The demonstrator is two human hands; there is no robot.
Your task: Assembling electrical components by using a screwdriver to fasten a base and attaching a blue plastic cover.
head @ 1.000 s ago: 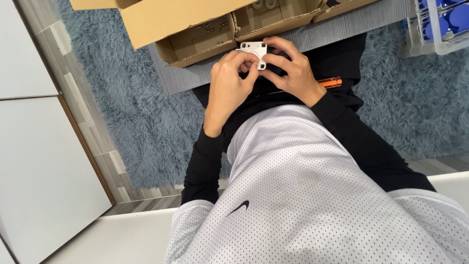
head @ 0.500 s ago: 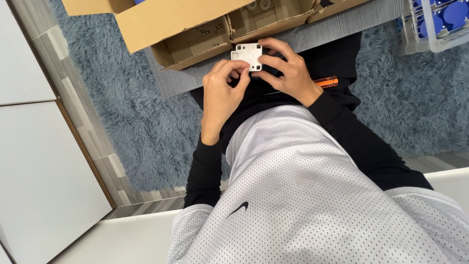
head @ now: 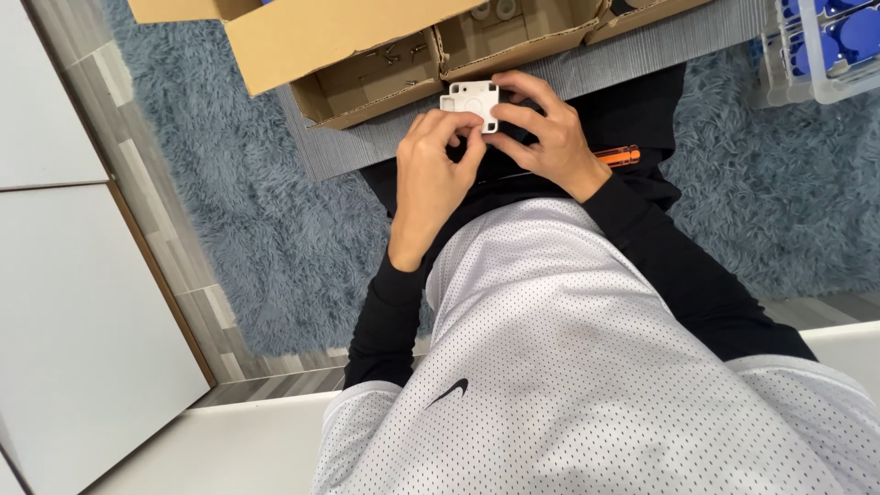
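A small white square plastic part (head: 470,99) with rounded corner tabs is held between both hands above my lap. My left hand (head: 438,174) pinches its lower edge with thumb and fingertips. From the right side, my right hand (head: 541,136) grips it, fingers curled behind it. An orange-handled tool (head: 616,156) lies on my black trousers just right of my right wrist. Directly beyond the hands sit open cardboard boxes (head: 367,82) with small screws and white parts in their compartments.
A grey mat (head: 587,73) lies under the boxes on a fluffy blue rug (head: 275,238). A clear plastic bin (head: 825,50) with blue round pieces stands at the top right. White cabinet panels (head: 82,302) fill the left.
The hands and the white part stay together near the boxes; the part has turned slightly in my fingers. The view has shifted a little.
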